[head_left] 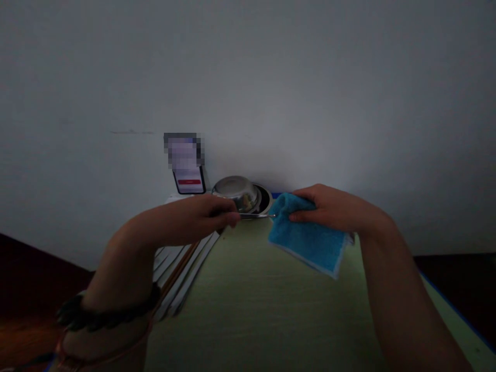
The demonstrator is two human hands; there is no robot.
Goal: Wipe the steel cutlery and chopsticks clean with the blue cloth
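Note:
My left hand (217,213) is closed around one end of a thin metal utensil (256,216). The utensil lies level and points right, and its far end meets a blue cloth (310,240) with a pale edge. Folds of the cloth hide that tip, so I cannot tell what kind of utensil it is. My right hand (323,209) grips the cloth from above, thumb in front, and the lower part hangs loose over the table. Just behind the utensil sits a shiny metal bowl (234,187), which looks upside down.
A phone (189,178) leans upright against the wall (310,93). Beside the bowl is a dark round item with a pale rim (266,199). White strips (194,279) and a brown stick (179,271) lie on the pale green table (263,310), near my left forearm.

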